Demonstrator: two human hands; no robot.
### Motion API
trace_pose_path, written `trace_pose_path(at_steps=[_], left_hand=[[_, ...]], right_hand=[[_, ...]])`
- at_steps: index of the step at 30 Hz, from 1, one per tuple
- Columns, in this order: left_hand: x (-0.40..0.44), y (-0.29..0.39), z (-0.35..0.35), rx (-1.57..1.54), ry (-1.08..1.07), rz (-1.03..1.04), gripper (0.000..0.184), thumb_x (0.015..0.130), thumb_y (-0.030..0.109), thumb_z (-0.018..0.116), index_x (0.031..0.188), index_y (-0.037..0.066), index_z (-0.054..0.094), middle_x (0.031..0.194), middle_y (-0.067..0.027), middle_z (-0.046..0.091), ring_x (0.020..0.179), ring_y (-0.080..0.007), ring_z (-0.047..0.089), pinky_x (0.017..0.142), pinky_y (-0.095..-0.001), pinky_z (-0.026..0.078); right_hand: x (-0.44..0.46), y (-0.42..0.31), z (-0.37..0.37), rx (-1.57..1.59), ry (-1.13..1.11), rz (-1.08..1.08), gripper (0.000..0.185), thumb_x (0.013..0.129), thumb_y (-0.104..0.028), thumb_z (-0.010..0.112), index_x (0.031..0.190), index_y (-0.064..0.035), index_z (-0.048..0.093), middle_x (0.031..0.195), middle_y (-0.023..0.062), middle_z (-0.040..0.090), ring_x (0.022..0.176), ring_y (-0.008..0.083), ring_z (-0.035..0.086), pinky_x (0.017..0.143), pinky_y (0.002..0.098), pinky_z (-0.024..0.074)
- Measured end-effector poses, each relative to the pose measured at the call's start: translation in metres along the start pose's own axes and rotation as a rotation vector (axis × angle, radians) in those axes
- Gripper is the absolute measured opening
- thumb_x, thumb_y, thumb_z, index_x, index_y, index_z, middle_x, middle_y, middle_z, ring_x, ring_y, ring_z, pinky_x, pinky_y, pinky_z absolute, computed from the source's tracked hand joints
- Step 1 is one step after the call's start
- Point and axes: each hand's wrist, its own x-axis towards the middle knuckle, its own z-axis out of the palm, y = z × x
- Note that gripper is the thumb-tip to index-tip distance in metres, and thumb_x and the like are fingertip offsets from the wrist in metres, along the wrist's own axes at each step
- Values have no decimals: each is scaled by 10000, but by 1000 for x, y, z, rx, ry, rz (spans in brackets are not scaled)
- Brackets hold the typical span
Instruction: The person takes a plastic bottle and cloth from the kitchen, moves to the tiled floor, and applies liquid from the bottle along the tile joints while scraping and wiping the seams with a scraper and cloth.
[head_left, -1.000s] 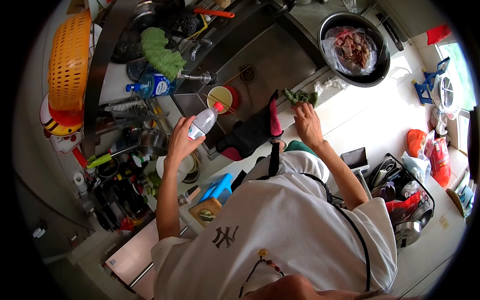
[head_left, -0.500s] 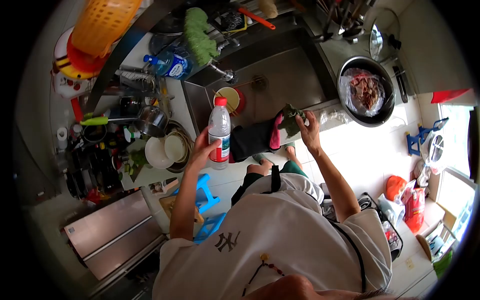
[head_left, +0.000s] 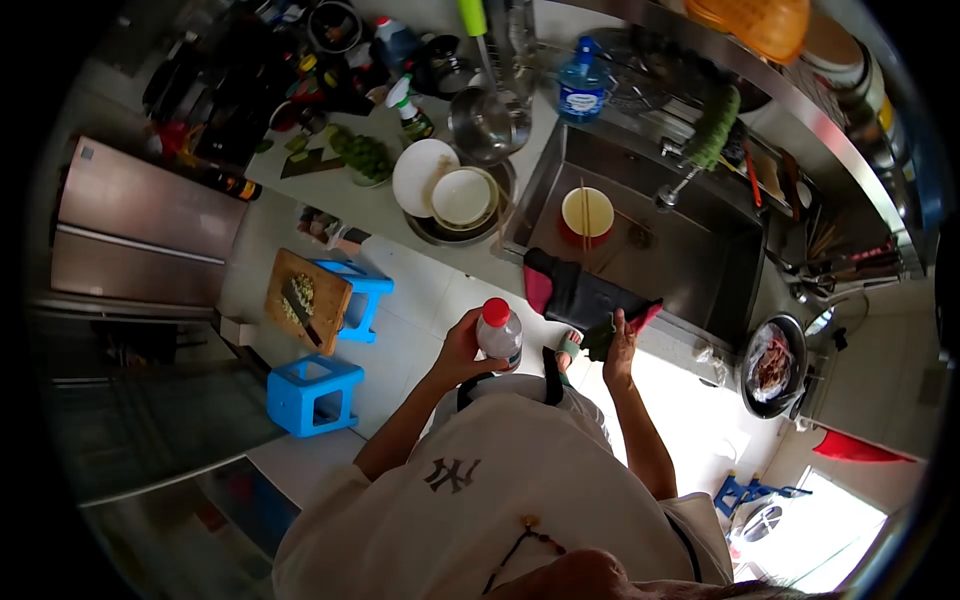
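Left hand [head_left: 462, 352]: the fingers are curled around the side of a clear bottle [head_left: 503, 338], opened only to its width. The bottle is in front of the person's waist, outside the sink [head_left: 715, 290], with its red cap on and pointing up toward the camera. The fill level cannot be read.

Right hand [head_left: 621, 350]: the fingers appear closed together on a limp green cloth [head_left: 599, 340], which hangs beside the near edge of the sink. The exact fingertip contact is hidden.

A black and pink item [head_left: 585, 292] lies along that edge. A bowl [head_left: 587, 212] with chopsticks [head_left: 584, 222] across it sits inside the sink.

Cautions:
- Bottle drop. Probable cause: a one-handed hold on smooth plastic, especially if wet. The tiled floor [head_left: 420, 285] lies below.
- Bottle wall collapse. Probable cause: excess squeeze on a thin side.
- Cloth snag. Probable cause: the loose end catching the black and pink item and pulling it off the edge.
- Bowl disturbance. Probable cause: a low sweep over the sink striking the chopsticks, which project past the rim.
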Motion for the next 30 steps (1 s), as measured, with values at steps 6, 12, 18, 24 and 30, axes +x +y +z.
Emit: trace_pose_path(at_steps=[6,12,18,24,30], left_hand=[[-105,-5,-92,-77,310,69,788,607,2,841,1283,36,440,1214,-80,532,1166,-208,512,1011,-384,425],[-172,-14,-174,-31,317,181,794,582,41,842,1281,23,465,1232,-93,529,1162,-210,519,984,-377,443],[-177,-22,-208,-128,150,246,810,560,90,856,1272,14,478,1259,-110,531,1173,-225,527,958,-368,461],[-196,-34,-214,-281,343,151,769,516,49,831,1211,5,505,1152,-95,582,1030,-223,602,889,-369,501],[-166,-14,-198,-315,159,135,787,512,60,849,1212,0,495,1138,-105,582,1032,-218,598,883,-365,503]], right_hand=[[-52,35,125,165,-340,321,402,960,-443,490,949,-62,619,888,46,656,774,157,625,684,304,509],[-99,65,209,-297,-806,309,359,986,-242,448,1266,-27,514,1138,92,609,936,160,613,804,294,498],[-161,29,296,-634,-1295,-278,253,861,-102,613,1103,-38,578,965,55,590,820,158,558,671,290,464],[-151,-16,316,-867,-1279,-325,285,774,-54,638,1059,-47,642,945,81,641,878,192,610,788,305,478],[-92,-43,235,-1164,-1237,-560,339,777,-13,609,1110,-76,619,1008,114,624,939,286,600,809,382,483]])
